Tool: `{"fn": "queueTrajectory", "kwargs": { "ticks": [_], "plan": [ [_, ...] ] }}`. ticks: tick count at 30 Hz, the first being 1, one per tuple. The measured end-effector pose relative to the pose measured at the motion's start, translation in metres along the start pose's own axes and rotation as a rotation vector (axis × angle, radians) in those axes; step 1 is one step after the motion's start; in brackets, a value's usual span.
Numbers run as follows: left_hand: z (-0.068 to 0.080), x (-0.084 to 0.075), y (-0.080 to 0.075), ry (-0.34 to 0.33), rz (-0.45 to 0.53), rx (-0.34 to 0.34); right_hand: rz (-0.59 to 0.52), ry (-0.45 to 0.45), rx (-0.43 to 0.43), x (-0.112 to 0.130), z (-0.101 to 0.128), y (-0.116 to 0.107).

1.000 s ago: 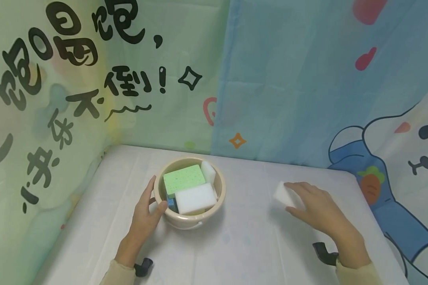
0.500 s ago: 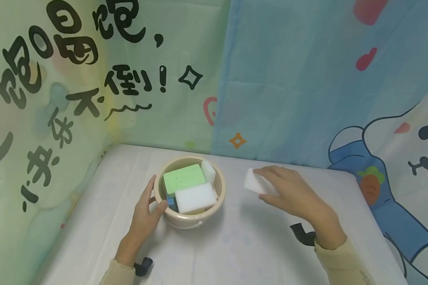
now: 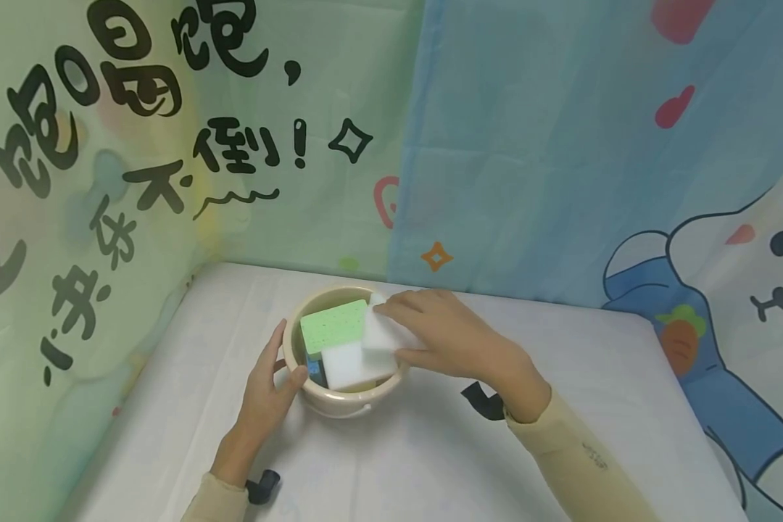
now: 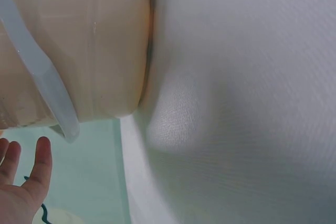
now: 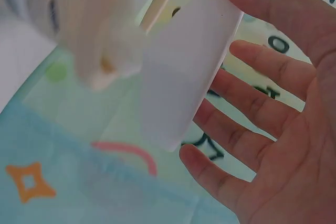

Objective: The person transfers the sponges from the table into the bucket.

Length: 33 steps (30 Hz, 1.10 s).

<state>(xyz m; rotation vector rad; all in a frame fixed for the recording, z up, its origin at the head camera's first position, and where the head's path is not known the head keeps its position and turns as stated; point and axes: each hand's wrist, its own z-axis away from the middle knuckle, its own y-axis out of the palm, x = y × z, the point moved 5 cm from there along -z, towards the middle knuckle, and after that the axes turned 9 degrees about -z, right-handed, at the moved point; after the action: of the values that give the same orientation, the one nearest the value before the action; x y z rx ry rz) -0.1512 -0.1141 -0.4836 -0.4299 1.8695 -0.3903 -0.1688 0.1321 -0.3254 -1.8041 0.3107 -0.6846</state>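
— What are the hands doing?

— The right hand (image 3: 450, 341) pinches a white foam sponge (image 3: 381, 337) between thumb and fingers, holding it over the right side of the beige bucket (image 3: 339, 402). The left hand (image 3: 267, 384) grips the bucket's near-left rim, thumb hooked on the edge.

— Anything hard to see?

— The right hand covers the bucket's far right rim. A small blue block (image 3: 315, 373) is mostly buried, so I can't tell what it is. The left wrist view shows only the bucket wall, its pale handle (image 4: 42, 77) and fingertips.

— What's inside?

— A green sponge (image 3: 334, 326) leaning at the back, and another white sponge (image 3: 346, 366) in front, partly under the held one. The bucket stands on the white surface (image 3: 431, 464).
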Motion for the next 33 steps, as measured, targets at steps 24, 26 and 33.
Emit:
{"fn": "queueTrajectory", "kwargs": {
  "ticks": [24, 26, 33],
  "plan": [
    [0.004, -0.001, 0.003, 0.033, 0.013, 0.017, 0.057, 0.031, 0.217, 0.02, -0.045, 0.045],
    [0.004, -0.001, 0.003, 0.038, 0.012, 0.012, 0.051, 0.03, 0.21, 0.02, -0.044, 0.043],
    [0.004, -0.002, 0.001, 0.049, 0.002, 0.008, 0.019, 0.025, 0.169, 0.018, -0.04, 0.038]
  ]
}}
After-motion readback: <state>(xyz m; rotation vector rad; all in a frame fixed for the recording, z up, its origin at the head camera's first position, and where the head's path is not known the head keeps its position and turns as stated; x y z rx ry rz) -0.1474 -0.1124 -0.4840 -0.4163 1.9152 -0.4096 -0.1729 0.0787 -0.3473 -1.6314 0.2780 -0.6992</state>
